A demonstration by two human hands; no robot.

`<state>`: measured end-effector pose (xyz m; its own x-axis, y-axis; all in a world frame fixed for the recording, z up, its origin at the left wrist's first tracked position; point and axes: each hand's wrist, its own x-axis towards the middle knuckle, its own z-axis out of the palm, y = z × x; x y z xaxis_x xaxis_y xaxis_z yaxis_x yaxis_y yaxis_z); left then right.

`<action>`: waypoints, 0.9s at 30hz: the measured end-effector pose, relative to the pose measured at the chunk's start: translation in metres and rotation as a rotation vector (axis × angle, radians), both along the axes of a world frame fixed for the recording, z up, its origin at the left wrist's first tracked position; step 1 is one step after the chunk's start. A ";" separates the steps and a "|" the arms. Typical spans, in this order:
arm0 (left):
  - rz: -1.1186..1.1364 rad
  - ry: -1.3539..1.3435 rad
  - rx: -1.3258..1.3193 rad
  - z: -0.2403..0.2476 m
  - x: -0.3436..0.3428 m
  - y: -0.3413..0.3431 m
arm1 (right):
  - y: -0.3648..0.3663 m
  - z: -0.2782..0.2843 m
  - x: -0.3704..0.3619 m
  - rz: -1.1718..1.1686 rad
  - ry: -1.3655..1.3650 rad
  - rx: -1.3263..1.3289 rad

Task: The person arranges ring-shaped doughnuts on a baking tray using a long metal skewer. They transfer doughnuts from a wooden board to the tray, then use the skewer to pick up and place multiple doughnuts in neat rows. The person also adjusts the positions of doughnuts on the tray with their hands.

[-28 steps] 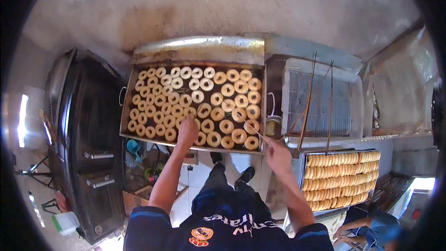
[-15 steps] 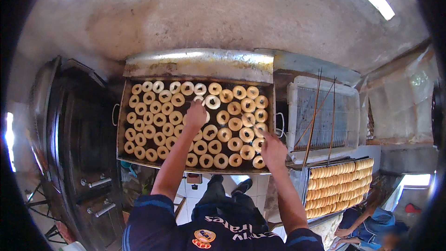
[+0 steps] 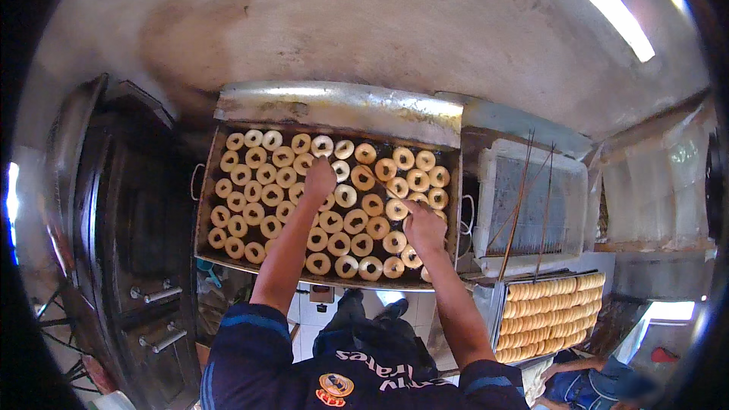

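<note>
A bare, stained wall rises behind everything, and a dark cabinet stands at the far left. Between it and a pale-framed bin sits a wide metal pan, full of dough rings, golden toward its right, paler near the back middle. At the right, a tray of finished rings stands in neat rows.

The person leans both arms over the pan. The right hand has its fingers closed round a thin stick, whose long axis slants leftward and away from the body. The left hand points down among the rings, fingers bent; I can't tell from here whether they pinch anything.

At the stick's far end lies a golden ring, up and left of the right fingers; whether the tip enters its hole I can't make out. A pale ring lies between that one and the left hand, which is nearer to both.
</note>
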<state>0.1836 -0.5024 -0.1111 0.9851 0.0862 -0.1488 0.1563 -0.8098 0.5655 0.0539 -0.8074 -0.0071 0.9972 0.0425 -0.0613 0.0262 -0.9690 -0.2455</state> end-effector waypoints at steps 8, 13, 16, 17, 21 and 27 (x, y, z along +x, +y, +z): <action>0.040 -0.014 -0.026 -0.003 -0.087 -0.005 | -0.034 0.011 -0.077 0.070 -0.031 0.023; 0.037 -0.063 0.048 -0.002 -0.145 -0.019 | -0.053 0.048 -0.116 0.031 0.054 0.015; 0.016 -0.004 0.046 -0.005 -0.157 -0.027 | -0.081 0.029 -0.142 0.049 0.072 0.020; 0.006 0.039 0.015 -0.010 -0.161 -0.033 | -0.076 0.026 -0.139 0.049 0.072 0.015; 0.030 -0.021 -0.006 0.017 -0.195 -0.042 | -0.085 0.051 -0.153 0.057 0.021 0.066; -0.012 -0.013 0.020 -0.015 -0.233 -0.066 | -0.112 0.038 -0.180 0.090 0.145 0.016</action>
